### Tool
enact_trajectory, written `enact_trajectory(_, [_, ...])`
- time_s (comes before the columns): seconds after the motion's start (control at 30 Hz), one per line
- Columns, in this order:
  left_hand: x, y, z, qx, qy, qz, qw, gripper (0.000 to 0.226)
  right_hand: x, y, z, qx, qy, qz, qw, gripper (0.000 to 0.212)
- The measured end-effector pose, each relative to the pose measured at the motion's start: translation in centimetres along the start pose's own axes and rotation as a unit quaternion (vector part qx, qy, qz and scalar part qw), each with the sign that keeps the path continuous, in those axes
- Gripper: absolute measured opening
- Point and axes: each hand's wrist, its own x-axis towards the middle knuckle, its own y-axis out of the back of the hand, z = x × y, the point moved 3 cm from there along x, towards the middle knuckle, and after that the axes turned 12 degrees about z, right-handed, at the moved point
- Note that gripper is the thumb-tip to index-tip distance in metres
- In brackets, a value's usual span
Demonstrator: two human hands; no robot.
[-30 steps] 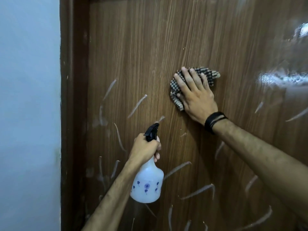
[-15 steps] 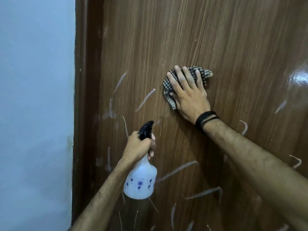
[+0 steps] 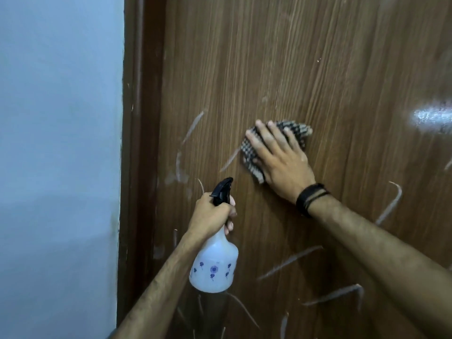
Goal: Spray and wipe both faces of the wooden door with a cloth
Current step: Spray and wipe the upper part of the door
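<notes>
wiping step: right hand (image 3: 281, 157) flat, fingers straight, pressing cloth (image 3: 252, 162) on door (image 3: 318, 69); left hand (image 3: 210, 216) clamped round spray bottle (image 3: 214, 267). next: probably sweep cloth left, over pale streaks.

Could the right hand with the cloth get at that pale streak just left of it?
Probably yes. The right hand presses the cloth flat on the door, and the streak starts at the cloth's left edge with nothing between them.

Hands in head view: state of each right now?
Left hand: grip closed round the spray bottle neck.
Right hand: open, fingers flat, pressing the cloth on the door.
</notes>
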Motion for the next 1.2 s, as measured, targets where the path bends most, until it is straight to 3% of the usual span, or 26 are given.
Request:
enact_trajectory(0.2, [3.1, 2.7, 0.4, -0.006, -0.009, -0.032, 0.999, 0.014, 6.2, -1.0, -0.4, -0.020, -0.074, 0.020, 0.997, 0.056])
enact_trajectory(0.53, [4.7, 4.9, -1.9, 0.003, -0.015, -0.082, 0.997, 0.015, -3.3, -1.5, -7.1, -0.035, -0.020, -0.059, 0.997, 0.060])
enact_trajectory(0.83, [8.1, 8.5, -0.4, -0.057, -0.026, -0.082, 0.995, 0.015, 9.1, -3.1, -5.7, -0.040, -0.123, -0.002, 0.992, 0.059])
enact_trajectory(1.03, [9.5, 11.5, -1.5, -0.061, -0.013, -0.061, 0.996, 0.015, 3.4, -4.6, -11.9, -0.021, 0.008, -0.061, 0.998, 0.063])
enact_trajectory(1.2, [9.7, 12.5, -1.9, -0.056, 0.000, -0.072, 0.996, 0.017, 7.4, -4.6, -11.1, -0.025, -0.016, -0.065, 0.997, 0.060])
